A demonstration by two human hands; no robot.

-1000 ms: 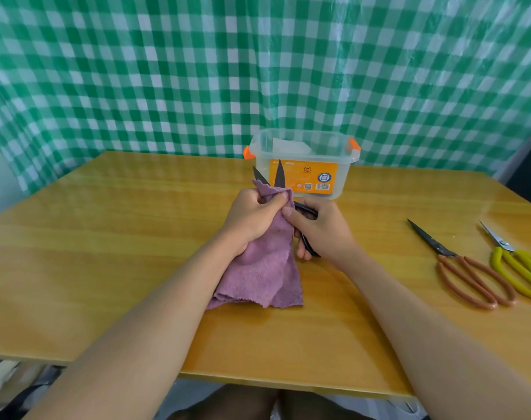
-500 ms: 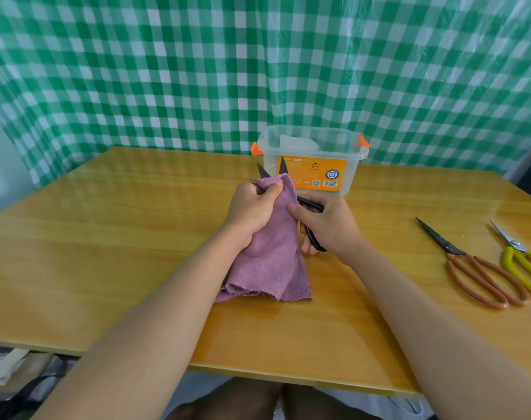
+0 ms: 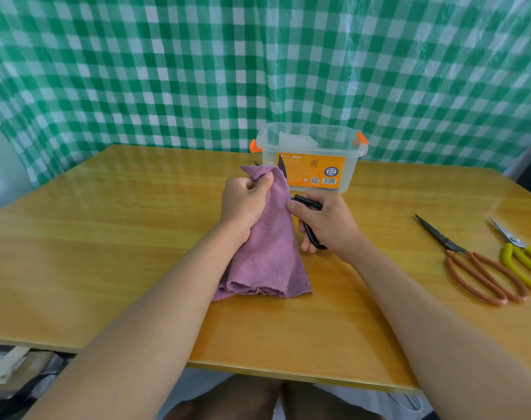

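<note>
My left hand (image 3: pixel 244 204) grips a purple cloth (image 3: pixel 268 256) bunched around the blades of black scissors (image 3: pixel 311 230). Two dark blade tips stick out above the cloth. My right hand (image 3: pixel 326 221) holds the scissors' black handles, fingers curled round them. The cloth's lower edge hangs down onto the wooden table (image 3: pixel 106 237). Most of the blades are hidden by the cloth.
A clear plastic box (image 3: pixel 312 159) with orange clips and an orange label stands just behind my hands. Scissors with brown handles (image 3: pixel 476 268) and scissors with yellow handles (image 3: pixel 524 259) lie at the right. A green checked curtain (image 3: pixel 258 71) hangs behind the table.
My left hand has slid the cloth up along the blades toward their tips, so less blade shows. My right hand keeps holding the handles.
</note>
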